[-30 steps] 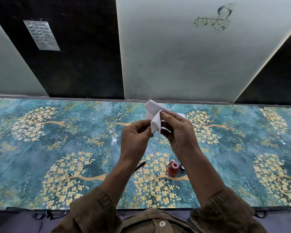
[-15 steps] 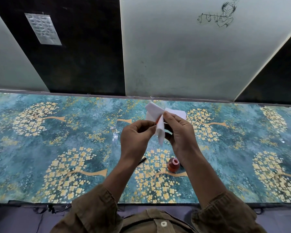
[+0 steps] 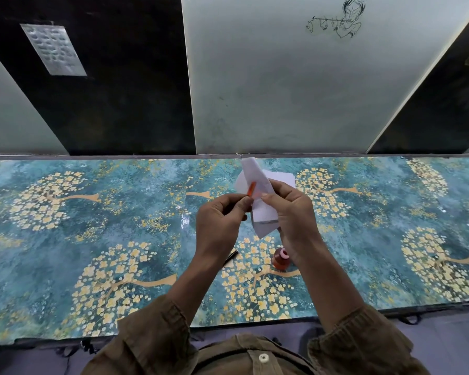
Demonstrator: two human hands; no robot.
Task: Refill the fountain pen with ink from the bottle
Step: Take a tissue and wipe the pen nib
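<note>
Protruding from the pinched fingertips of the left hand [image 3: 218,221], a slim orange pen section [image 3: 251,189] tilts up against a folded white tissue paper [image 3: 259,197], which the right hand [image 3: 293,212] grips between thumb and fingers. Below on the teal floral-patterned table covering [image 3: 92,212]: small red ink bottle [image 3: 281,259], uncapped, pink-rimmed; black pen piece [image 3: 230,257] lying near it.

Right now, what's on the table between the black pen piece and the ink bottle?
Nothing: in the head view only bare flowered tablecloth shows between the black pen piece and the ink bottle.
</note>
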